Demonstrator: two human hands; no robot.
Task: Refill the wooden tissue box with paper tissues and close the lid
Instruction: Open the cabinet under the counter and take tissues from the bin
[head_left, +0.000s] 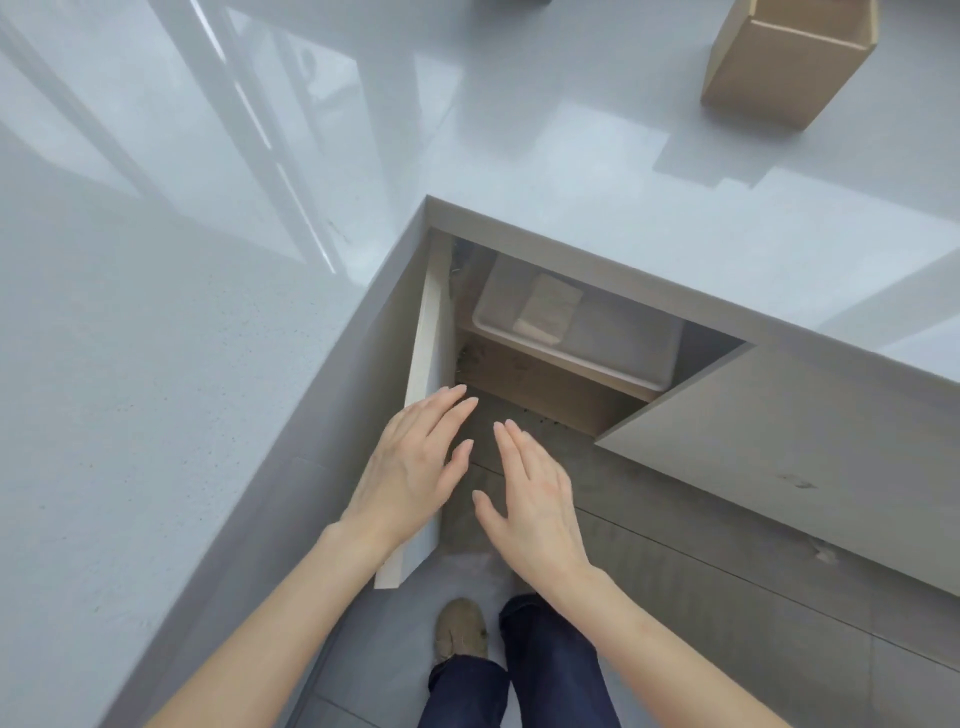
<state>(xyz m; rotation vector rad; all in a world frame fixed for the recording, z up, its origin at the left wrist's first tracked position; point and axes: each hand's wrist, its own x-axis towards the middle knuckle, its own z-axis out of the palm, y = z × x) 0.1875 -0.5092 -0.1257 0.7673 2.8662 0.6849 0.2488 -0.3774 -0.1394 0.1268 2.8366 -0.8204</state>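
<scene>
A pack of paper tissues (548, 310) lies inside a clear plastic bin (618, 347) on a shelf of the open cabinet under the counter. The wooden tissue box (789, 57) stands on the grey countertop at the far right, well away from both hands. My left hand (415, 462) is flat, fingers apart, by the edge of the open left cabinet door (423, 395). My right hand (530, 499) hovers beside it, fingers extended, in front of the cabinet opening. Neither hand holds anything.
The glossy grey countertop (208, 260) wraps around the corner on the left and back. The right cabinet door (779, 447) stands open to the right. My legs and one shoe (460, 629) are on the tiled floor below.
</scene>
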